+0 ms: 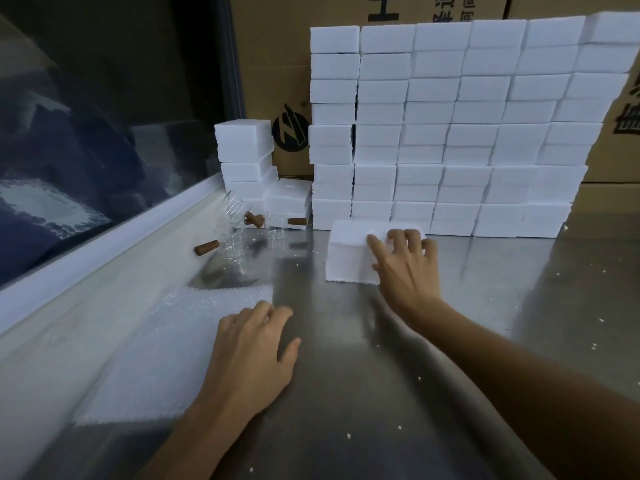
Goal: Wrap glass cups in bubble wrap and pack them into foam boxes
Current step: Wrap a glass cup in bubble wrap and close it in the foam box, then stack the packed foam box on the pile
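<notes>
A white foam box [349, 252] stands on the steel table in front of the foam stack. My right hand [403, 263] lies on its right top corner, fingers curled over the top and thumb down the front face. A sheet of bubble wrap [166, 344] lies flat at the left. My left hand [251, 358] rests palm down on its right edge, fingers loosely bent. Clear glass cups with brown wooden handles [232, 242] stand at the back left near the window sill, one more [277, 230] beside a small foam box.
A tall wall of stacked white foam boxes [446, 133] fills the back of the table, with a shorter stack [244, 157] to its left. Cardboard cartons [277, 81] stand behind. A dark window [86, 116] runs along the left. Foam crumbs dot the steel table [450, 358].
</notes>
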`<state>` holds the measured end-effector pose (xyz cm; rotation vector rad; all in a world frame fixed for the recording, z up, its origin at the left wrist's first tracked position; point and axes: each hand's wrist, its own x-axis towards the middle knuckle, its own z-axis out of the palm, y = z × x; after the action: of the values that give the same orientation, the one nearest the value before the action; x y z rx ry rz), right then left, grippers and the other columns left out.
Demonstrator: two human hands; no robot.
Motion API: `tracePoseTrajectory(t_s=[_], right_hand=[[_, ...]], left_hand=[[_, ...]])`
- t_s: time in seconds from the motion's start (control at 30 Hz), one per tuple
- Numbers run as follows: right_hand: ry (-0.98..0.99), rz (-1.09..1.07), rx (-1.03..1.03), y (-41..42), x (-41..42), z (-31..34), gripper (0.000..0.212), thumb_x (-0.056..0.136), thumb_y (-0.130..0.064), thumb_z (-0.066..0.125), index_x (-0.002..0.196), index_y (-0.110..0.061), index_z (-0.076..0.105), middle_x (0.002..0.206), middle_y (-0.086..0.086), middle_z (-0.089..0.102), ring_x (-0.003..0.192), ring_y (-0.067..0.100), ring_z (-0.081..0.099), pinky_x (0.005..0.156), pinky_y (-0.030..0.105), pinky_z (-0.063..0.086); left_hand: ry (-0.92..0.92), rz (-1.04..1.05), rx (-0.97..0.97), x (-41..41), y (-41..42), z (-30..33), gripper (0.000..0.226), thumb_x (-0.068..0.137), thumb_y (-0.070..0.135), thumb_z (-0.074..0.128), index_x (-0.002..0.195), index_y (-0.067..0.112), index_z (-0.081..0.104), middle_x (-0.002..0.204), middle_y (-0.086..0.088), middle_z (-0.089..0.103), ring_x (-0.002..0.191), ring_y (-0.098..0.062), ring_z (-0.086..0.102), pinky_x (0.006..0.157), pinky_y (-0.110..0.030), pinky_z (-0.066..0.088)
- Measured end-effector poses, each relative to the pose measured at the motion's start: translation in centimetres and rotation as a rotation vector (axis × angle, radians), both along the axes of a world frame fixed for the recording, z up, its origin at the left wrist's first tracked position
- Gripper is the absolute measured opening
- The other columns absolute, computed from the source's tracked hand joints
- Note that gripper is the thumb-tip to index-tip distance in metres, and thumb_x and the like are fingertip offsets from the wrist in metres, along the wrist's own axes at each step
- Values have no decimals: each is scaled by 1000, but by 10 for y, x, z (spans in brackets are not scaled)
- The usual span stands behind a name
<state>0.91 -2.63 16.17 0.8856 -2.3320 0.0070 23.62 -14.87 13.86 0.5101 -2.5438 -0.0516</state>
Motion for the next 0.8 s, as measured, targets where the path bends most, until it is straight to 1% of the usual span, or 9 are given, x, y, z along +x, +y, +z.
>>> tracePoseTrajectory(t_s=[0.07, 0.17, 0.23, 0.3, 0.43, 0.5, 0.57, 0.7, 0.8], right_hand=[[13, -27, 33, -11, -20, 6, 45, 89, -16, 63, 130, -18, 45, 127, 10, 45, 107, 31, 45, 84, 39, 36], [26, -55, 99, -25, -43, 15, 39, 80, -7, 67, 114, -14, 51, 114, 8, 47, 96, 27, 47, 76, 35, 33], [29, -57, 99, -33, -55, 16, 45, 76, -2, 67, 115, -13, 47, 111, 7, 47, 95, 26, 49, 74, 34, 31], [28, -47, 80, -43, -65, 14, 46, 80, 0, 61, 120, -12, 41, 110, 7, 49, 94, 26, 49, 72, 34, 30], [45, -20, 91, -58, -68, 3, 40, 85, -6, 54, 123, -10, 43, 109, 10, 51, 84, 25, 48, 73, 34, 34], [38, -43, 109, -59, -68, -8, 49, 88, -7, 47, 136, -6, 38, 127, 17, 50, 94, 29, 55, 81, 37, 41], [35, -63, 126, -57, -67, -14, 58, 90, -8, 44, 145, -3, 28, 144, 24, 39, 108, 33, 54, 87, 38, 42], [-44, -22, 117, -53, -64, -11, 67, 93, -11, 46, 152, -4, 15, 156, 26, 21, 117, 33, 50, 90, 37, 43], [-241, -29, 22, -55, -55, -17, 71, 97, -15, 42, 156, -9, 4, 163, 22, -5, 133, 36, 38, 103, 41, 41]], left_hand=[[-6, -17, 27, -3, 1, -5, 20, 89, 35, 65, 102, 20, 70, 99, 3, 67, 93, -20, 59, 81, -35, 43], [-2, -14, 11, -7, 2, -6, 12, 85, 32, 69, 87, 21, 70, 86, 5, 64, 84, -20, 58, 74, -35, 45], [25, -6, -10, -8, 1, -6, 10, 80, 29, 72, 79, 20, 69, 79, 5, 62, 77, -22, 58, 67, -38, 48], [52, -15, -30, -10, 0, -7, 10, 76, 29, 69, 74, 19, 68, 74, 5, 61, 71, -23, 58, 61, -38, 48], [46, -13, -37, -10, 1, -7, 14, 73, 32, 64, 73, 19, 69, 73, 5, 61, 70, -21, 58, 60, -38, 49], [43, -11, -34, -10, 1, -6, 13, 72, 31, 65, 72, 19, 68, 72, 5, 60, 68, -22, 58, 58, -38, 49], [42, -9, -30, -10, 2, -6, 12, 71, 31, 66, 71, 19, 68, 72, 5, 60, 68, -22, 58, 57, -39, 49], [35, 1, -2, -9, 3, -8, 10, 72, 24, 76, 74, 19, 68, 74, 5, 60, 71, -22, 57, 62, -38, 48], [33, 8, 13, -9, 5, -5, 14, 70, 23, 81, 73, 19, 67, 73, 5, 59, 70, -22, 57, 61, -38, 48]])
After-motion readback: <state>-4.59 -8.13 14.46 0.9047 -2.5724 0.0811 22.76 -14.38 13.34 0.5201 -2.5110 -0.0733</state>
